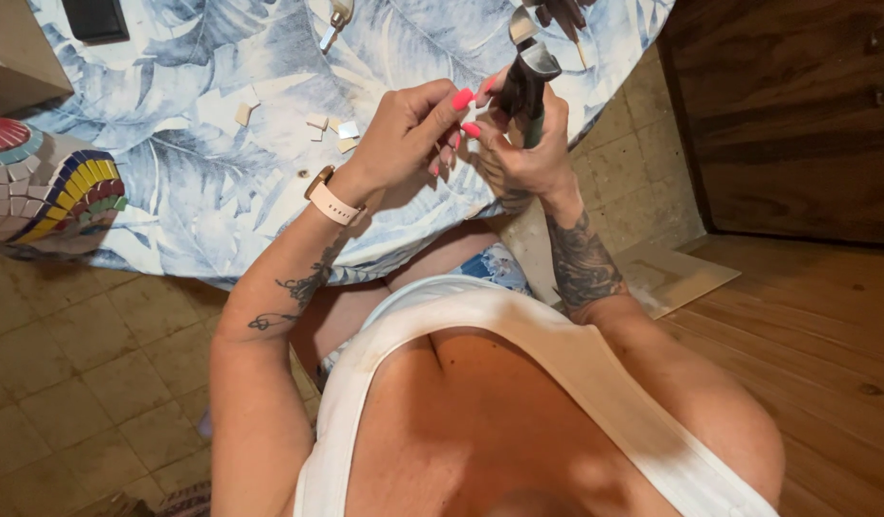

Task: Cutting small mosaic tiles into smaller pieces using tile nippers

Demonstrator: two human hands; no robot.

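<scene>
My right hand [530, 153] grips the dark handles of a pair of tile nippers [528, 72], whose metal jaws point up and away from me. My left hand [413, 134], with a pale watch at the wrist, has its fingertips pinched together right beside the nippers' handles; whether a small piece sits between the fingers is hidden. Both hands hover over the near edge of a table covered by a blue-and-white leaf-patterned cloth [193, 172]. Several small pale tile pieces [329, 129] lie on the cloth just left of my left hand.
A rounded mosaic object [40, 182] with coloured tile bands sits at the table's left edge. A dark flat device [95, 17] and a small metal tool [335, 21] lie farther back. A pale flat slab [672, 278] rests on the floor to the right, beside dark wooden furniture [796, 105].
</scene>
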